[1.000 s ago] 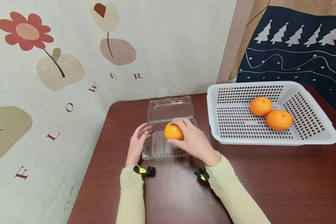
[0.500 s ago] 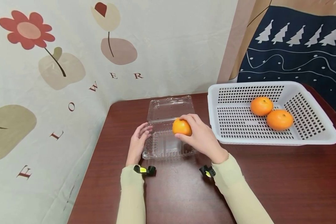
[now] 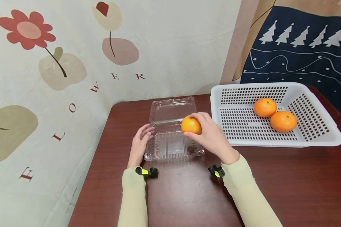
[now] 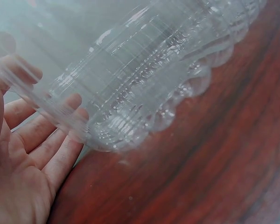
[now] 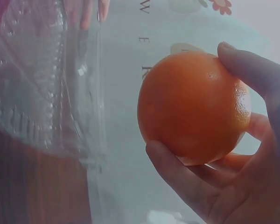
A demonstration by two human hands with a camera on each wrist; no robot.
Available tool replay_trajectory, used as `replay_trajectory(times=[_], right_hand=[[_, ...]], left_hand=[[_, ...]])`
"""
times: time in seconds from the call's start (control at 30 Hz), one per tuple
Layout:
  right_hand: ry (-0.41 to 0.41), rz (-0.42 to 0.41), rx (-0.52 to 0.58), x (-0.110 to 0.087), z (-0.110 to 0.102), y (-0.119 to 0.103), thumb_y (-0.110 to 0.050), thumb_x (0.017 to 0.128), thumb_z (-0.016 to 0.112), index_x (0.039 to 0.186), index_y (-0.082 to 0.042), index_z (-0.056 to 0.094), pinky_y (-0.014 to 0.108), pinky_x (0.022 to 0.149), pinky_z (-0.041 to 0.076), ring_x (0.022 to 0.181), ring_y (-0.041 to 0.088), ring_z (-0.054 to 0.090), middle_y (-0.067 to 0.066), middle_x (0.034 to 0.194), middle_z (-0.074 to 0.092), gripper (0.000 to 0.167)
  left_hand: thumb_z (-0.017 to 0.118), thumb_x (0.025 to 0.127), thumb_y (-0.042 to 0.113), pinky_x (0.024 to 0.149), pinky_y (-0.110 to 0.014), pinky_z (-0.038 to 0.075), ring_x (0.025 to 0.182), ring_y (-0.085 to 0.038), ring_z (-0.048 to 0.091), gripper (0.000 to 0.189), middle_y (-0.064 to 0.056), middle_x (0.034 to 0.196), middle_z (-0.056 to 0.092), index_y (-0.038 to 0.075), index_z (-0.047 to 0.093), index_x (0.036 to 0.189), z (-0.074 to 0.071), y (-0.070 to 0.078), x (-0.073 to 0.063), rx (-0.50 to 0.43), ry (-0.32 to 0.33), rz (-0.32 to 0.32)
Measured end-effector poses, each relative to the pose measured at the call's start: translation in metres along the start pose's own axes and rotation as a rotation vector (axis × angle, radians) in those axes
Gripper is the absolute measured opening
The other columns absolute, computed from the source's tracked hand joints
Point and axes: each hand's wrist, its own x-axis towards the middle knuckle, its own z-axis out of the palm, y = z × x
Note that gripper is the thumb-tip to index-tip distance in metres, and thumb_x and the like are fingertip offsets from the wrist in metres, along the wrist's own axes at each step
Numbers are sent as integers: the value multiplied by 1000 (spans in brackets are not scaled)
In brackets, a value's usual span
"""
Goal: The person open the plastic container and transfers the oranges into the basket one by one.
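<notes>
My right hand [image 3: 215,137] grips an orange [image 3: 191,125] between thumb and fingers, in the air above the right part of a clear plastic clamshell container [image 3: 174,148]. The right wrist view shows the fruit [image 5: 191,107] up close, smooth and round, with fingertips on both sides. At the container's left side is my left hand [image 3: 138,144], its fingers fairly straight against the clear wall. In the left wrist view the palm faces the plastic [image 4: 130,107], and the fingertips meet its edge. The hinged lid [image 3: 173,110] lies folded back, away from me.
To the right stands a white perforated basket [image 3: 220,138] with two more oranges, one at the back [image 3: 265,107] and one nearer [image 3: 283,121]. All this rests on a dark red-brown table [image 3: 176,198]. A printed cloth [image 3: 173,47] hangs behind and at the left.
My right hand has carried the orange to the right and slightly away from me, from over the container's middle to over its right part. The left hand has stayed put.
</notes>
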Motion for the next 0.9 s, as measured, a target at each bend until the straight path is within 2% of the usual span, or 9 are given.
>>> replay_trajectory(times=[0.7,0.9], right_hand=[[43,22,-92,-1,-36,9,-57,70,65,116,-25,48,31,63,39,83,14,48,-7,108,46,58],[28,15,-98,-1,-44,10,-56,70,65,117,-21,48,32,67,40,86,16,46,-3,108,46,60]], left_hand=[[47,92,8,93,-41,40,113,-30,47,41,-22,123,50,1,38,132,0,1,-2,-31,-6,6],[47,92,9,93,-40,41,114,-30,47,41,-20,122,50,2,38,132,-1,1,-1,-26,-6,-4]])
